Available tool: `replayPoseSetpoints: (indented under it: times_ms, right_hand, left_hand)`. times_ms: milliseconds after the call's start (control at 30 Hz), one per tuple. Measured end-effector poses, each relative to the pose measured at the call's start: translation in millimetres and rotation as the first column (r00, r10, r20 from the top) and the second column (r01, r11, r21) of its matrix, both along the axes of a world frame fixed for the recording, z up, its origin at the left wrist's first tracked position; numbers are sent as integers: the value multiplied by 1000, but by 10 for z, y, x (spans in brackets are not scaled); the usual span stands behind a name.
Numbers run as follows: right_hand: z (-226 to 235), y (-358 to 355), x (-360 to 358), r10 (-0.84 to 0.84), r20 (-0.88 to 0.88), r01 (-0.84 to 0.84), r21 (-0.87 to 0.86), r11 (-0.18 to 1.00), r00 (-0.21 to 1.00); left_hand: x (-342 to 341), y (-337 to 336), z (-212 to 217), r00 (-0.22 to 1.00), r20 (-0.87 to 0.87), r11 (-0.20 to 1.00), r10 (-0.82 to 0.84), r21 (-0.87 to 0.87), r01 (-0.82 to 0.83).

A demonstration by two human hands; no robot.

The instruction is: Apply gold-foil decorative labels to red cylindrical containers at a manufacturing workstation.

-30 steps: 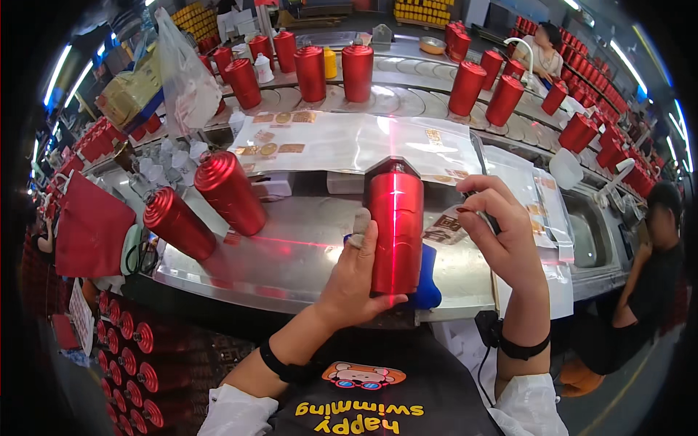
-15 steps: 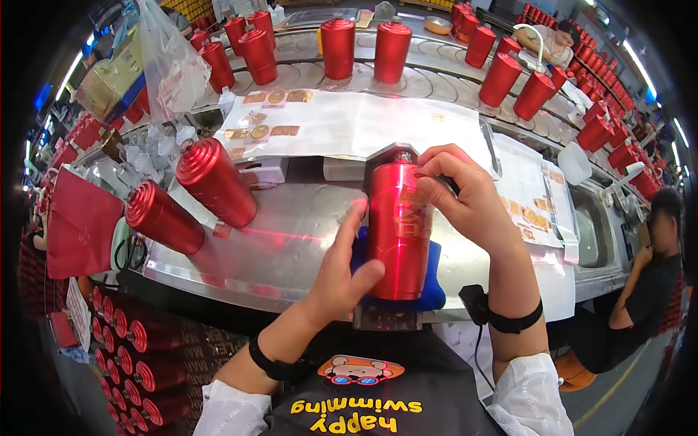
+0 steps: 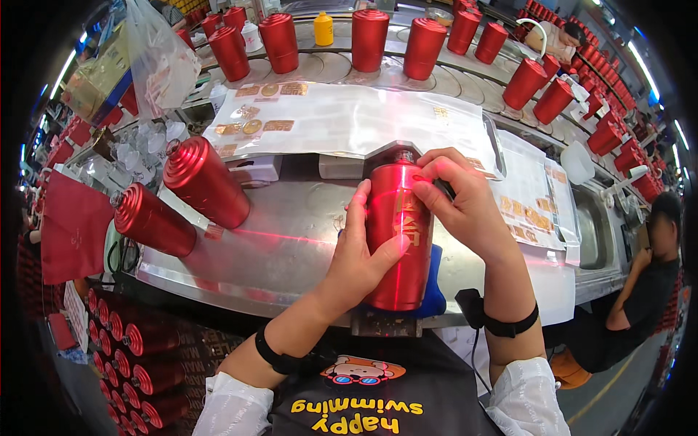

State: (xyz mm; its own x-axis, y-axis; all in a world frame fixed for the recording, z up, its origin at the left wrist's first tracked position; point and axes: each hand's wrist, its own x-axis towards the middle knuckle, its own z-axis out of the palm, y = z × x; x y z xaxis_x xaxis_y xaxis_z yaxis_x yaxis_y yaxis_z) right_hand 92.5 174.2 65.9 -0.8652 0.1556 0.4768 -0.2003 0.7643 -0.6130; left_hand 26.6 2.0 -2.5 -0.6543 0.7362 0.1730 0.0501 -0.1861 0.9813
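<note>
A glossy red bottle point(image 3: 396, 272) with gold characters lies tilted before me on a blue cloth point(image 3: 434, 291), its metal neck pointing away. My left hand point(image 3: 356, 261) wraps its left side, thumb across the front. At the bottle's upper right shoulder, my right hand point(image 3: 458, 200) has thumb and forefinger pinched together; what lies between them is too small to make out. A thin red light line runs down the bottle and across the steel table. Two more red bottles, a nearer one point(image 3: 156, 221) and a farther one point(image 3: 207, 182), stand to the left.
White sheets with gold decals, one behind point(image 3: 327, 127) and one at right point(image 3: 527, 203), lie around the workplace. A conveyor point(image 3: 320, 69) carries red bottles and a yellow bottle point(image 3: 323, 30). A sink point(image 3: 592, 225) is at right. A person point(image 3: 647, 283) sits beyond it.
My left hand has closed onto the bottle, its thumb now over the front. The gold characters have shifted slightly. Bottles on the conveyor have moved right, and a yellow bottle has come into view.
</note>
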Motion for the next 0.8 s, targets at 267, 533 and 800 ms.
replayPoseSetpoints:
  times_ms: [267,533,800]
  right_hand:
    - [-25,-1,-31,-6,-22,7,10,1000,1000]
    - [-17,10,-4,-1,-32,2,30,1000,1000]
    - [127,241,-29,-21,-92,11,-103,995,996]
  left_hand:
    - [18,35,101,999,51,999,8,-32,-6]
    - [7,26,24,1000,29,1000,5,7,-5]
    - [-34,-35,-43,997,78,997,15,69,-20]
